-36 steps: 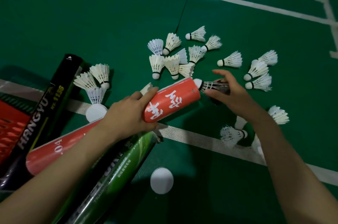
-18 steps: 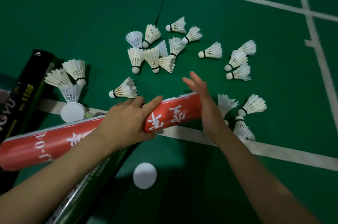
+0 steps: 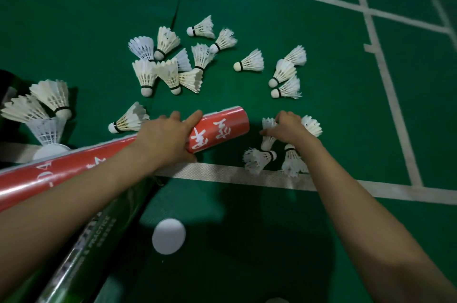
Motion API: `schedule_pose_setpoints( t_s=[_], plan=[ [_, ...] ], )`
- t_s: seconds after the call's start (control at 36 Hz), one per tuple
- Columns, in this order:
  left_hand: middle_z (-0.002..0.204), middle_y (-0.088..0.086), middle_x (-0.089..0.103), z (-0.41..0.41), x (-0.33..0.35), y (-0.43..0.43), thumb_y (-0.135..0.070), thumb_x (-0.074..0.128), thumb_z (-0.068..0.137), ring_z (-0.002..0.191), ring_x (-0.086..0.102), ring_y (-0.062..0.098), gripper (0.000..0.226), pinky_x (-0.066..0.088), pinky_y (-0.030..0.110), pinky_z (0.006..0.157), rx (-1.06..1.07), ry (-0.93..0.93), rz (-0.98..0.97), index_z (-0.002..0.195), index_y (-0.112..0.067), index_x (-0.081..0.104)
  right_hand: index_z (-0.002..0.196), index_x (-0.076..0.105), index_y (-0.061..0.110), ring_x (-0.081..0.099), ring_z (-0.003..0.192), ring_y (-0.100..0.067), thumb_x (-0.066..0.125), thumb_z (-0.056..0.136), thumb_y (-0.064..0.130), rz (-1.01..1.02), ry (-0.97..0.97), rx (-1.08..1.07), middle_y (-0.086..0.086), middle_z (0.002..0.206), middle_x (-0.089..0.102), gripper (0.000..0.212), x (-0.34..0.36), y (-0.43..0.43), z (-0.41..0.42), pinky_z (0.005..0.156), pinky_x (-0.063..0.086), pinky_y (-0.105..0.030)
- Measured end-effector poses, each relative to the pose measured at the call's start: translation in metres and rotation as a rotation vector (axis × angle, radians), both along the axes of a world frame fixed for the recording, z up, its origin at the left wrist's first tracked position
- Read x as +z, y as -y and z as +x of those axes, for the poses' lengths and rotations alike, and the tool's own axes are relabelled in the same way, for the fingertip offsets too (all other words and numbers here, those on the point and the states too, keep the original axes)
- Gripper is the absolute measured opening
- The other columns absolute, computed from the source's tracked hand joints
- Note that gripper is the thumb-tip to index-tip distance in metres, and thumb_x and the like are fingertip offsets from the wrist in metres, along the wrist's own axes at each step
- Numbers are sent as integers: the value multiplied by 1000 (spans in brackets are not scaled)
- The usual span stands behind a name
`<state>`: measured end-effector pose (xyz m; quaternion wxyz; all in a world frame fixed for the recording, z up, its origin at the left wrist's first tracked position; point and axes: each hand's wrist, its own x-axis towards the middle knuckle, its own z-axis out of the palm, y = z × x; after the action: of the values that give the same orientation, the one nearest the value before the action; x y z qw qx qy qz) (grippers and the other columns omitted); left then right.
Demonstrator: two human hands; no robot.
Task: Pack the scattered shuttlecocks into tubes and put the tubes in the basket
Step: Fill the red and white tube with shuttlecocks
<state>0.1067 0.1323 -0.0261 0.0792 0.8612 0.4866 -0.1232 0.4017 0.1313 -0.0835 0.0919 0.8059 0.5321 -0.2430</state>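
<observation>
- Left hand (image 3: 163,139): fingers and thumb are wrapped round the red tube (image 3: 220,127) just behind its mouth. It is a firm grip. The tube is held low over the court floor (image 3: 321,30), with its mouth pointing towards the right hand.
- Right hand (image 3: 289,129): it is down on a standing shuttlecock (image 3: 268,130) just beyond the tube mouth, fingers curled over the feathers. Whether the pinch has closed cannot be told.
- Beside that hand: a second shuttlecock (image 3: 312,125) touches its far side. Two more lie at the white line (image 3: 371,187).
- Tube contents: the interior is not visible, so the count packed is unknown.
- Loose on the floor beyond the tube: a single shuttlecock (image 3: 129,119) beside the left hand, a central cluster (image 3: 168,72), a lone shuttlecock (image 3: 249,63) and a trio (image 3: 284,71).
- Far left: a stack of three (image 3: 50,94) stands on a white disc that looks like a cap.
- Green tube (image 3: 99,231): it lies under the left forearm, and its ends cannot be seen. A loose white cap (image 3: 169,236) sits just beside it.
- Basket: not in view.
- Assessment: the task is at an early-to-middle stage. Roughly twenty shuttlecocks are left to pack, the red tube is uncapped, and no tube is shown delivered.
</observation>
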Motion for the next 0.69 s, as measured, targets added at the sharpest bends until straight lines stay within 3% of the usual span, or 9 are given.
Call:
schedule_pose_setpoints(
  t_s=[0.08,0.14,0.25,0.36,0.5,0.58,0.61,0.67,0.69],
  plan=[
    [122,8,48,1,-1,-5,-68,62,72,106,56,28,104,50,39,80,3,-28,-21,148,-34,-1,97,58,6,52,106,-35,64,86,42,49,2,76,-21,110,57,38,-2,-3,-3,82,42,-35],
    [121,8,49,-2,-2,-4,-68,62,73,106,56,28,104,49,38,80,1,-26,-9,147,-33,-1,85,55,9,56,94,-29,63,88,32,166,-102,-10,-18,97,58,24,2,-5,-7,73,41,-32],
    [121,6,49,-9,2,6,-69,59,73,106,56,26,102,46,34,79,20,40,-9,148,-33,-1,110,59,5,56,95,-23,66,85,34,479,-481,-321,-11,110,58,39,25,-3,-19,80,42,-30],
    [119,5,49,-21,13,17,-74,57,70,105,55,26,105,47,35,78,71,133,-46,148,-34,0,99,62,13,60,88,-10,67,87,25,695,-874,-442,-1,96,65,18,65,13,-45,79,45,-23],
    [113,2,50,-32,29,32,-75,56,67,99,57,26,103,47,34,72,83,233,-29,149,-37,5,103,61,18,64,89,-10,58,92,27,659,-970,-381,-2,100,67,14,80,28,-79,79,50,-24],
    [109,4,52,-35,37,40,-75,48,65,95,57,28,101,46,34,68,80,239,8,150,-35,10,120,52,21,62,88,1,50,97,30,623,-1041,-336,-5,112,62,25,76,37,-99,69,49,-13],
    [108,5,52,-36,39,41,-75,45,64,93,57,28,101,46,34,67,85,246,12,150,-34,11,123,50,30,61,95,-2,46,98,37,621,-1075,-333,-6,118,59,26,73,41,-104,74,49,-15],
    [109,5,53,-39,40,41,-75,39,61,92,58,28,101,47,35,67,101,249,15,150,-34,11,126,46,47,57,113,-15,34,96,55,618,-1143,-329,-6,130,56,33,69,46,-111,93,47,-32],
    [111,5,53,-41,40,41,-75,39,61,93,58,28,101,47,34,68,106,248,22,150,-34,10,129,44,48,55,118,-20,30,93,61,614,-1178,-335,-6,132,55,41,68,47,-113,101,43,-40]
  ],
)
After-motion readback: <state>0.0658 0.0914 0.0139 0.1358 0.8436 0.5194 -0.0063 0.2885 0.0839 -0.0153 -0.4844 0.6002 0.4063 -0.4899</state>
